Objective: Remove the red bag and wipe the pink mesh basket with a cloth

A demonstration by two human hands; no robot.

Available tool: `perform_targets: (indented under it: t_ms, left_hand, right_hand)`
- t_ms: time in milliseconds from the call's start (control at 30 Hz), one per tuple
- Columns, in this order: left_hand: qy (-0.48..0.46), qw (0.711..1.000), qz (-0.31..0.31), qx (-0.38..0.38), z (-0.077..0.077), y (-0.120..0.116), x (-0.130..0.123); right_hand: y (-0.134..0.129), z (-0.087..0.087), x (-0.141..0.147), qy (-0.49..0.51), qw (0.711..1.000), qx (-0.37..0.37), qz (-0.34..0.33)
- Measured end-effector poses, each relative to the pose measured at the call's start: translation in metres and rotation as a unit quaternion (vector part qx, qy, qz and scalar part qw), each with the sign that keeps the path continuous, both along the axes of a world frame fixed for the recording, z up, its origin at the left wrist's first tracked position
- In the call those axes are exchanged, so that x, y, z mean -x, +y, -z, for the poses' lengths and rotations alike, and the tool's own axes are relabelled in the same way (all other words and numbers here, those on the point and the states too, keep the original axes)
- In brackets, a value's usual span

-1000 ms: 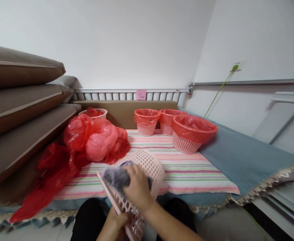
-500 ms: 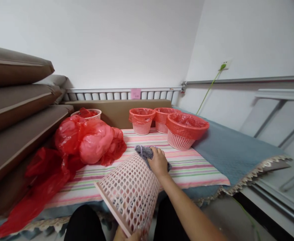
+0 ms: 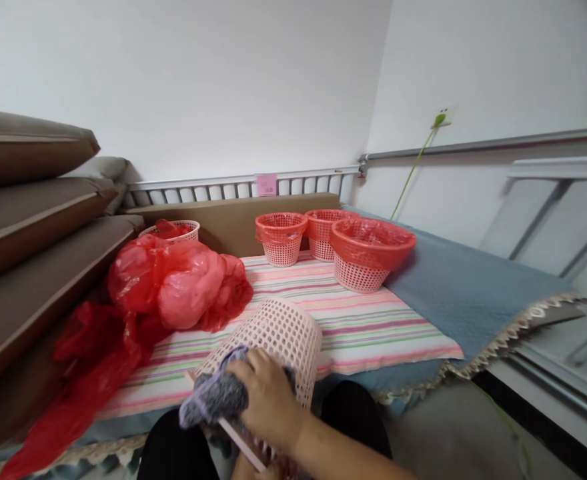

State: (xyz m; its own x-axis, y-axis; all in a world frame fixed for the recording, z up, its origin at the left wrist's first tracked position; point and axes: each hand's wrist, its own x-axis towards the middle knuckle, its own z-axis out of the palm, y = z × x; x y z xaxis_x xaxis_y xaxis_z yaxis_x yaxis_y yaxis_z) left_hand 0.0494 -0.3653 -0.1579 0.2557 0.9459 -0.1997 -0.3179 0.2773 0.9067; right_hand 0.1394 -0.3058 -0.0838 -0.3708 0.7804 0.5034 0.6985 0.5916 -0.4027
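Note:
A pale pink perforated plastic basket lies tilted over my lap, its base away from me and its rim toward me. My right hand presses a grey cloth with a lilac edge against the basket's side by the rim, fingers closed over it. At the bottom edge of the view, my left hand grips the rim from below. Most of that hand is hidden by the basket and my right arm.
Behind stand three baskets with red bag liners. Crumpled red plastic bags lie at left on the striped cloth, near another pink basket. Brown cushions are stacked at far left. A green cord hangs from a wall socket.
My right hand has moved the cloth from the basket's base end down to its rim, toward me and left. My left hand still holds the rim.

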Motion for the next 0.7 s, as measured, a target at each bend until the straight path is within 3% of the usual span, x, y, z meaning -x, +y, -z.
perform_targets:
  t_ms: [167,233,300,400,467,533,600,700]
  left_hand:
    - [0.094,0.995,0.006,0.021,0.01,-0.005,-0.005]
    - [0.091,0.996,0.013,0.011,0.005,-0.005,-0.006]
    - [0.027,0.999,0.003,0.025,-0.008,-0.002,-0.004]
    - [-0.144,0.984,-0.068,0.077,-0.04,0.008,0.004]
    - [-0.172,0.974,-0.109,0.102,-0.063,0.016,0.012]
    - [-0.182,0.972,-0.111,0.1,-0.081,0.019,0.02]
    - [-0.193,0.973,-0.103,0.071,-0.09,0.017,0.024]
    - [-0.176,0.978,-0.105,0.026,-0.085,0.009,0.023]
  right_hand:
    - [0.083,-0.003,-0.06,-0.054,0.976,-0.046,0.205]
    - [0.101,-0.004,-0.073,-0.056,0.967,-0.059,0.242]
    - [0.106,-0.002,-0.078,-0.062,0.964,-0.072,0.25]
    - [0.102,0.0,-0.079,-0.056,0.964,-0.079,0.25]
    - [0.098,-0.002,-0.08,-0.028,0.965,-0.083,0.247]
    - [0.095,-0.009,-0.082,0.014,0.965,-0.097,0.243]
    - [0.094,-0.015,-0.082,0.053,0.963,-0.117,0.238]
    - [0.092,-0.013,-0.074,0.072,0.967,-0.112,0.217]
